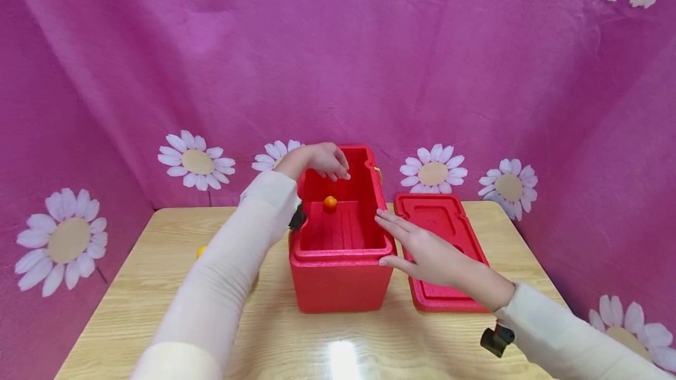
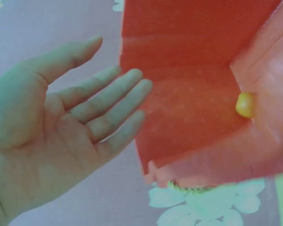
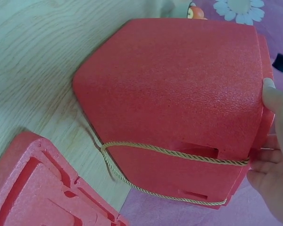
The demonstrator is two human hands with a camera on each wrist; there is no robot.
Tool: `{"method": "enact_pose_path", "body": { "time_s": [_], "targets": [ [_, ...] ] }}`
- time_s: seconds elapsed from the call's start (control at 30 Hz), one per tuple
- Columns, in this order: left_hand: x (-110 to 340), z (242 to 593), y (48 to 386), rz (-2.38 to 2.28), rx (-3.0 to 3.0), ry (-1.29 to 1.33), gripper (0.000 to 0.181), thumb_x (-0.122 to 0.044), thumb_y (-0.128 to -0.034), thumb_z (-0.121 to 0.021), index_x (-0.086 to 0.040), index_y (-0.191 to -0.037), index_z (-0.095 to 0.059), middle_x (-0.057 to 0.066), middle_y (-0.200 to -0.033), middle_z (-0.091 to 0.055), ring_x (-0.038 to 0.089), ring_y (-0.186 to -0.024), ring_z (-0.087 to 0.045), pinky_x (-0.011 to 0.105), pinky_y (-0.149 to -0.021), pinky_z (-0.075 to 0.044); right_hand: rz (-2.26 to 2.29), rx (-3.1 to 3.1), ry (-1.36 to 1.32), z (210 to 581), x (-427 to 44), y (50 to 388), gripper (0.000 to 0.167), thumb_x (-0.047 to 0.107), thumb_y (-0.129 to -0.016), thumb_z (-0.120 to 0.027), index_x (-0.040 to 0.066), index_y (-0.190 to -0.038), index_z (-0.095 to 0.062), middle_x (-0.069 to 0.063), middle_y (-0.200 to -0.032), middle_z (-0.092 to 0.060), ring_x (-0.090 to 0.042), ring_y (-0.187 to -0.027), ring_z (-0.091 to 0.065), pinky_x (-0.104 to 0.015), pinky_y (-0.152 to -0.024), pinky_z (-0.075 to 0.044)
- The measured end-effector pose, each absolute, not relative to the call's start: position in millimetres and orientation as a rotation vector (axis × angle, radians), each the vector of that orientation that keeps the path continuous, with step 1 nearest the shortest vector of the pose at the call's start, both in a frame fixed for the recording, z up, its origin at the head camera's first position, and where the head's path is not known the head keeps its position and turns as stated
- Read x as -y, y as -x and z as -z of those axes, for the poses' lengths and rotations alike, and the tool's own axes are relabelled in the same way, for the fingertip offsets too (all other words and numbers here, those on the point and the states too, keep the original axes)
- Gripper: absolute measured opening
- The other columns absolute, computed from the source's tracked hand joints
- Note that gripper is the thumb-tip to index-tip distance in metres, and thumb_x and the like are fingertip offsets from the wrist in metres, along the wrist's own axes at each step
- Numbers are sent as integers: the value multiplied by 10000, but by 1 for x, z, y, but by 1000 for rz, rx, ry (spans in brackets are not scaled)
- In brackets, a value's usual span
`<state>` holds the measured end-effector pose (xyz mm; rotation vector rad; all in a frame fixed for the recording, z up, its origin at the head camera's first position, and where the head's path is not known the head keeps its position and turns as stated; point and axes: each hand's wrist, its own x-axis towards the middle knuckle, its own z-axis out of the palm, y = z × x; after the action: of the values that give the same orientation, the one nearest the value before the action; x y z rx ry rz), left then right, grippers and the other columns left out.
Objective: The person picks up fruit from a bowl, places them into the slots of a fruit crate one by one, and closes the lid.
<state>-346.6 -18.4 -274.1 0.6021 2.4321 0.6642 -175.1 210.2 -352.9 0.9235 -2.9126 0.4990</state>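
Left hand [image 1: 328, 160] relaxed over red box [image 1: 340, 286], 1 orange sphere [image 1: 330, 203] inside, right hand [image 1: 430, 251] straight-fingered against rim [image 1: 343, 255], curtain [image 1: 475, 75] reading "CRYING"

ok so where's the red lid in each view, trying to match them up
Head: right of centre, lid on the table, partly hidden by the right hand.
Left wrist: not in it.
Right wrist: lower left corner, lid cut off by the frame.
Shared landmark: the red box.
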Motion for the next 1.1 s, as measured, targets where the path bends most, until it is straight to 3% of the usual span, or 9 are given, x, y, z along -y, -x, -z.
{"method": "enact_pose_path", "body": {
  "time_s": [0.13, 0.47, 0.63, 0.87, 1.1],
  "targets": [
    [31, 275, 332, -703, -2508, -758, 341, -192, -907, -615, -26, -1205, -606, 148, -1156, -665, 260, -1056, -630, 359, -975, -502, -496, 2903, -938, 356, -211, 176, 818, 467, -835, -691, 92, -1481, -357, -109, -1555, -349, -293, -1386, -427, -345, -915, -549],
    [77, 303, 280, -1300, -2489, -974, 273, -135, -892, -638, -45, -1149, -651, 136, -1146, -687, 241, -1047, -657, 344, -928, -537, -465, 2870, -947, 351, -212, 179, 799, 448, -812, -724, 84, -1452, -413, -115, -1512, -422, -290, -1407, -403, -384, -962, -521],
    [105, 330, 250, -1433, -2584, -885, 262, -146, -890, -651, -69, -1140, -661, 118, -1120, -688, 233, -975, -648, 319, -854, -528, -477, 2877, -952, 352, -211, 179, 806, 452, -821, -714, 79, -1461, -395, -120, -1525, -400, -295, -1417, -386, -386, -969, -515],
    [143, 379, 220, -1524, -2691, -691, 289, -175, -909, -644, -56, -1172, -645, 130, -1165, -679, 274, -1066, -617, 376, -924, -512, -485, 2863, -940, 354, -212, 179, 814, 473, -819, -709, 93, -1465, -391, -113, -1526, -401, -296, -1408, -400, -387, -960, -521],
    [174, 416, 209, -1402, -2846, -526, 278, -143, -904, -648, -34, -1159, -642, 138, -1146, -677, 299, -1032, -633, 444, -902, -524, -499, 2847, -954, 355, -211, 178, 811, 464, -818, -714, 97, -1465, -392, -112, -1523, -405, -298, -1399, -413, -385, -956, -524]
  ]
}}
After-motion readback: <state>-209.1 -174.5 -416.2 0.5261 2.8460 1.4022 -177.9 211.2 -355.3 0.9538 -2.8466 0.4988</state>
